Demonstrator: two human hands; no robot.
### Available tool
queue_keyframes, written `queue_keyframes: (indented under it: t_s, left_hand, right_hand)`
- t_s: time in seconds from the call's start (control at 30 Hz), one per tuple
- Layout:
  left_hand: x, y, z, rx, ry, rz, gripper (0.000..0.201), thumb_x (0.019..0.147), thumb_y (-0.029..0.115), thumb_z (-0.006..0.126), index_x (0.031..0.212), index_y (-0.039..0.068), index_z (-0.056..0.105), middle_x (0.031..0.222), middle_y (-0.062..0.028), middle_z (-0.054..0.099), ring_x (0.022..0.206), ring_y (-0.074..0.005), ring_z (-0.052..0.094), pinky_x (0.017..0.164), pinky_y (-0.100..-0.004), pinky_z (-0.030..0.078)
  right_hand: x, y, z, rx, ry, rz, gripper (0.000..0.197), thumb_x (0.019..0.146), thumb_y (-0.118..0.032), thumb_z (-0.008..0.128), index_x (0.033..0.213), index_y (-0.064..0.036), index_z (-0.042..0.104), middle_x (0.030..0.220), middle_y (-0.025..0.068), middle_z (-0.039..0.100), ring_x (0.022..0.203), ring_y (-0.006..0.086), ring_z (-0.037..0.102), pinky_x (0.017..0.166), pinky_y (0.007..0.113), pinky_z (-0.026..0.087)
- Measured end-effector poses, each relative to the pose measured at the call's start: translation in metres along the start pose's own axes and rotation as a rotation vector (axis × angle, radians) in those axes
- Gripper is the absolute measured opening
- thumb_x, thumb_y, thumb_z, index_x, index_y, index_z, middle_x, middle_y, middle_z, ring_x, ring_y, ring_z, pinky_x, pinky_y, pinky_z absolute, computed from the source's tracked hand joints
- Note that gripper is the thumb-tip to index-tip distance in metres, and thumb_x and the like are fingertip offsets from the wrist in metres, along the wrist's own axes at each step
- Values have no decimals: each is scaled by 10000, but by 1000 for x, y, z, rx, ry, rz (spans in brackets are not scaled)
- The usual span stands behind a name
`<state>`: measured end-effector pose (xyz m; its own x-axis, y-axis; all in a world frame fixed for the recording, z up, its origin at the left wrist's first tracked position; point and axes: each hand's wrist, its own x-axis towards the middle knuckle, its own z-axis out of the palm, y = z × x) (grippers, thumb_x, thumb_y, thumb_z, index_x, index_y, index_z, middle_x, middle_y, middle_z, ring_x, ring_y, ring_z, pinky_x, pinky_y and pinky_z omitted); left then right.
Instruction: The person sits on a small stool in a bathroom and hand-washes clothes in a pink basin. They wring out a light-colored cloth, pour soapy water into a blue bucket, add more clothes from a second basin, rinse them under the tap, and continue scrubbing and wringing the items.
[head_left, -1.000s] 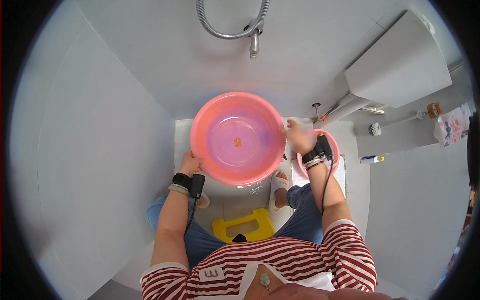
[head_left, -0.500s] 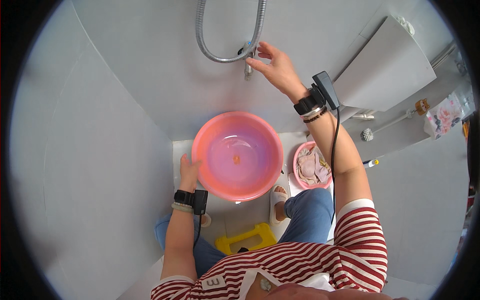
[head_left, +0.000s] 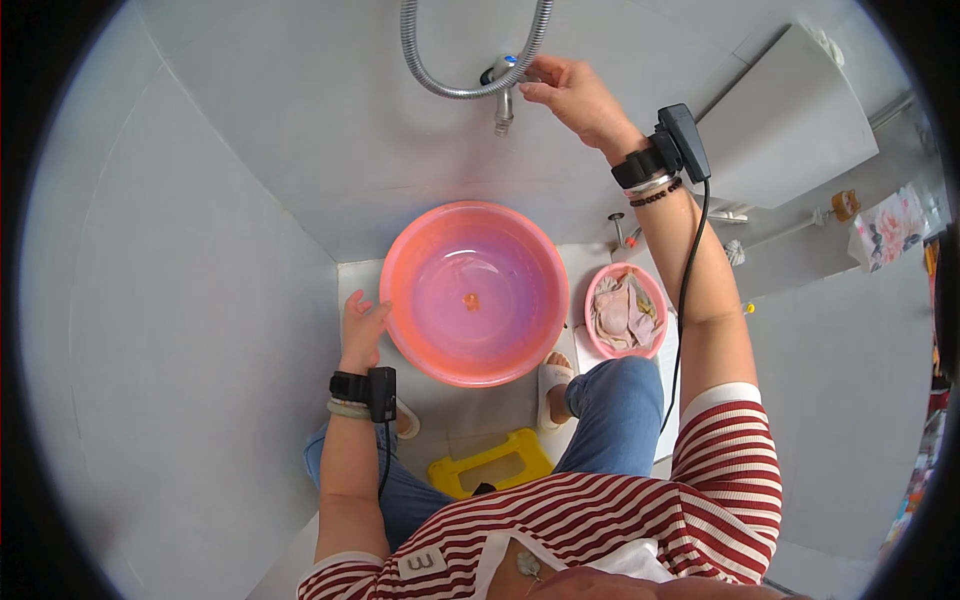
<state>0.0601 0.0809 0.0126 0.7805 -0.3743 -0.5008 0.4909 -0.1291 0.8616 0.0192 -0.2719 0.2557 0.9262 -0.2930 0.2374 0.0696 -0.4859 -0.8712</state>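
A large pink basin (head_left: 475,376) stands on the floor, purple inside, with a small orange mark at its bottom; whether it holds water is hard to tell. My left hand (head_left: 362,330) is at the basin's left rim, fingers apart and gripping nothing. On the wall beyond the basin is a metal tap (head_left: 503,112) with a blue mark on top. My right hand (head_left: 580,100) is closed at the tap's right side, thumb and fingers around its handle, which they partly hide. No stream shows below the spout.
A ribbed metal hose (head_left: 440,86) loops in front of the tap. Right of the basin stands a small pink tub (head_left: 592,338) with cloths in it. A yellow stool (head_left: 535,455) is between my legs. A white panel (head_left: 790,120) juts out at the right, near a toilet brush (head_left: 735,252).
My right hand has moved from open beside the tap to closing on its handle. My left hand has shifted slightly left at the basin's rim. The whole view has moved a little.
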Motion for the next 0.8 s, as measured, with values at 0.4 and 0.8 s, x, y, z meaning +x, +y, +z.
queue_keyframes:
  t_s: [0.4,0.8]
  left_hand:
    - [-4,19,10,-107,-18,-6,697,781,88,618,1339,40,203,1155,-132,434,985,-213,489,831,-372,445]
    - [4,13,-21,-43,266,-80,569,816,119,596,1302,67,306,1188,-129,448,1077,-292,449,876,-416,417]
  right_hand:
    - [-272,137,-148,189,387,697,607,810,-201,647,1298,11,356,1172,105,513,1052,197,516,859,337,445]
    - [-465,330,-93,480,730,1285,772,696,-194,738,1311,-12,307,1119,105,524,919,208,541,765,342,458]
